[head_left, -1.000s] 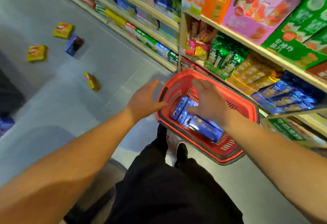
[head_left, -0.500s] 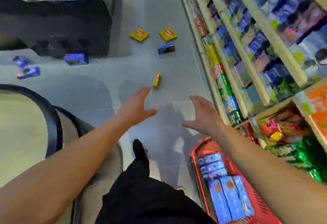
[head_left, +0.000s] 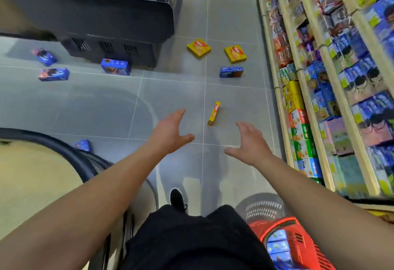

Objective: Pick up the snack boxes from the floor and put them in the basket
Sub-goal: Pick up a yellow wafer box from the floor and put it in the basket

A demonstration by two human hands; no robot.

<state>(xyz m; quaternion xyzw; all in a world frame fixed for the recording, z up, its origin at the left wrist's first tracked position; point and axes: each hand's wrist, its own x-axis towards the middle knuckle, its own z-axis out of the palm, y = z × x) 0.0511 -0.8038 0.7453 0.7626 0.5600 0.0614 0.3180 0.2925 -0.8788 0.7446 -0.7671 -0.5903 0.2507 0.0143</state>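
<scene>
Both hands have left the basket and swung out over the aisle floor, and the view has turned with them — the red basket point(head_left: 298, 240) now sits cropped at the lower right of the frame, with blue boxes already lying inside it. The left hand point(head_left: 170, 133) and right hand point(head_left: 251, 143) reach forward just below the centre, fingers spread and relaxed, holding nothing.

Between and just beyond them stands the narrow yellow box point(head_left: 214, 113) on its edge, near both hands but touched by neither; it looks like the next one to grab. Further up the frame lie two flat yellow boxes point(head_left: 199, 48) point(head_left: 235, 54) and a blue box point(head_left: 231, 72) close to the shelving point(head_left: 302, 90) on the right. At the upper left, a blue box by the dark cabinet point(head_left: 116, 67) and two more blue boxes point(head_left: 54, 74) point(head_left: 45, 56) wait, and what seems to be another blue one point(head_left: 83, 145) peeks out at the left edge — too blurred to be sure.

So one drop-off is done, and plenty remains on the floor.
</scene>
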